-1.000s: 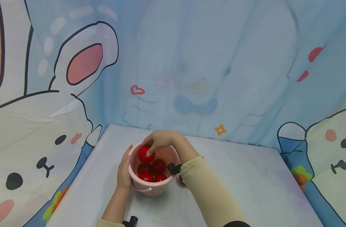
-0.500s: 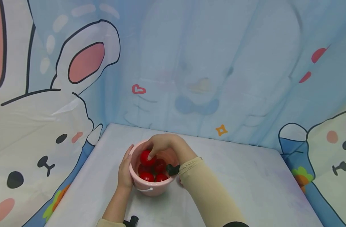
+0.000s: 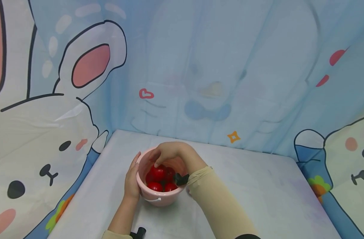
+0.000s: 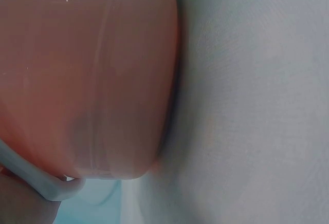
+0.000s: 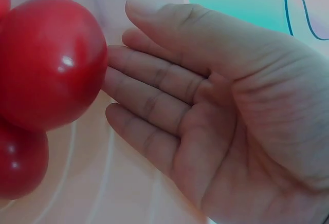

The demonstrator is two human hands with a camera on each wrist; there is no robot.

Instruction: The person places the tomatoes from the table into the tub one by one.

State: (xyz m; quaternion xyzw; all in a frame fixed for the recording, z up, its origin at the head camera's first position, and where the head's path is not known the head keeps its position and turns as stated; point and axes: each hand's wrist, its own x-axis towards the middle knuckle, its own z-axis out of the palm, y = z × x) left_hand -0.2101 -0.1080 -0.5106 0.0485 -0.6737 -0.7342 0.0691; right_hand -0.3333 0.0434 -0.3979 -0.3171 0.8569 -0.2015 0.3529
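Since a second ago the red ball (image 3: pixel 159 172) has sunk onto the pile in the pink bucket (image 3: pixel 161 198) at the worktop's 9 o'clock side, so the right hand (image 3: pixel 170 152), fingers now straightened and holding nothing, should lift clear gently while the left hand (image 3: pixel 131 181) steadies the bucket wall.

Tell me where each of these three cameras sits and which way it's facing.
Head: worn high, looking forward and down at the table; shows both forearms, left hand against the pink bucket, right hand over it.
Left wrist: close beside the bucket's wall; little of the hand shows.
Right wrist: inside the bucket, facing palm and a red ball.
Shared: bucket, balls.
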